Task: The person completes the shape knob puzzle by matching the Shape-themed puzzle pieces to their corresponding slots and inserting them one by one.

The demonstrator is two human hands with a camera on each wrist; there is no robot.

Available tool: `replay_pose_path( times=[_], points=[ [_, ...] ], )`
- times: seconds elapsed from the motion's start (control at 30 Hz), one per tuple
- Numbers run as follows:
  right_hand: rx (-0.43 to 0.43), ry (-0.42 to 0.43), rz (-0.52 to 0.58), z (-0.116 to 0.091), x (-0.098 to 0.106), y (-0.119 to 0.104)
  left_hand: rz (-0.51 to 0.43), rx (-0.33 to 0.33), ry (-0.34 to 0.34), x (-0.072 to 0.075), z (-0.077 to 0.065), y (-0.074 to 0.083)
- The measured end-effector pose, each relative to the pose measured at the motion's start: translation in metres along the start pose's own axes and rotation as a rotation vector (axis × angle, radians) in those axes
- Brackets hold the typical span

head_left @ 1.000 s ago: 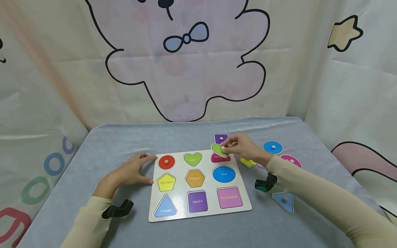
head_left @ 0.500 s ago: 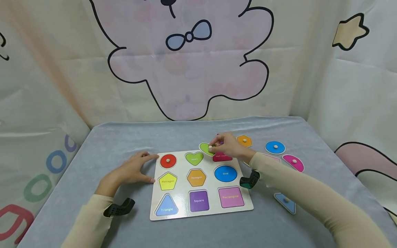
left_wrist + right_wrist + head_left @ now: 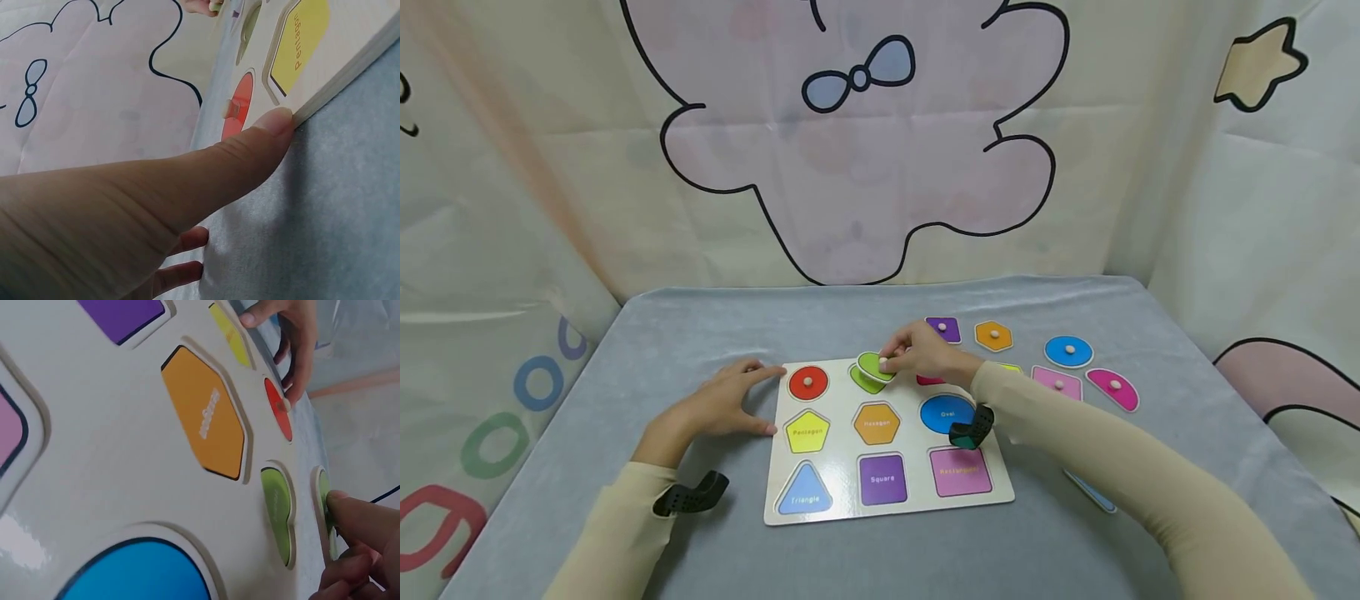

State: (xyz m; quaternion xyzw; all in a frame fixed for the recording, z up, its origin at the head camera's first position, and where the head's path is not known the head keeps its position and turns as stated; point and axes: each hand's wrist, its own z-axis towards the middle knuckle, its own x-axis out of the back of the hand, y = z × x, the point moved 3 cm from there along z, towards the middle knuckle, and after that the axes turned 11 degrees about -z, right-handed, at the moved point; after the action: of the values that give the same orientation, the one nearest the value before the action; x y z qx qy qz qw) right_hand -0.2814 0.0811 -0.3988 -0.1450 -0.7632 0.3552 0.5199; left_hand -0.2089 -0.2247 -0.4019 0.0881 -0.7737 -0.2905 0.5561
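Cream fabric printed with one large lilac cartoon figure (image 3: 850,158) makes a backdrop (image 3: 587,167) behind a white puzzle board (image 3: 844,475). Blue-grey cloth (image 3: 730,558) covers one table beneath the board. Nine coloured shapes sit on the board, in three rows of three.

Two hands are at the board. Left hand (image 3: 718,408), at its left edge, is loosely spread and grips nothing; the thumb rests on that edge beside the yellow pentagon shape (image 3: 807,433). Right hand (image 3: 921,352), at the board's far edge, is nearly closed, pinching one green heart piece (image 3: 871,365) by its knob. That piece is raised just above the board, partly covering the green heart shape (image 3: 278,509) in the middle of the far row.

Eight other pieces show. One red circle (image 3: 808,383) sits in the board's far left recess. Beyond the far edge, toward the board's right, lie one purple square (image 3: 947,332) and one orange hexagon (image 3: 993,336). Right of the board are one blue oval (image 3: 1069,351), one pink rectangle (image 3: 1057,382), one magenta half-circle (image 3: 1112,389), and two pieces mostly hidden by the right sleeve (image 3: 1097,458): one yellow (image 3: 1011,367), one blue (image 3: 1091,491).
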Motion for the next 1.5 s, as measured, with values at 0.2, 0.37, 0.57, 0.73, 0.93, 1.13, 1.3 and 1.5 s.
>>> replay_pose_path(
  times=[0.2,0.37,0.57,0.73,0.93,1.13,1.3,1.5],
  points=[
    [-0.007,-0.025,-0.011,0.007,-0.009,0.005,-0.001,0.007,-0.004,-0.001,0.002,0.0],
    [0.023,-0.041,-0.008,0.008,-0.013,0.003,-0.002,-0.005,0.0,-0.001,0.002,0.001],
    [0.05,-0.02,0.001,0.009,-0.017,0.002,0.005,-0.002,0.0,-0.001,0.002,0.001],
    [0.03,0.008,-0.007,0.009,-0.021,0.002,0.006,0.0,0.001,-0.002,0.002,0.0],
    [0.001,0.032,-0.036,0.008,-0.025,-0.002,0.009,0.002,0.011,-0.002,0.001,-0.002],
    [0.015,0.023,-0.04,0.006,-0.026,-0.003,0.014,0.002,0.009,-0.002,0.002,-0.002],
    [0.019,0.018,-0.046,0.003,-0.024,-0.002,0.014,-0.008,0.009,-0.002,0.002,0.002],
    [0.019,-0.004,-0.04,0.004,-0.025,-0.002,0.017,-0.008,0.009,-0.002,0.001,0.002]
  ],
)
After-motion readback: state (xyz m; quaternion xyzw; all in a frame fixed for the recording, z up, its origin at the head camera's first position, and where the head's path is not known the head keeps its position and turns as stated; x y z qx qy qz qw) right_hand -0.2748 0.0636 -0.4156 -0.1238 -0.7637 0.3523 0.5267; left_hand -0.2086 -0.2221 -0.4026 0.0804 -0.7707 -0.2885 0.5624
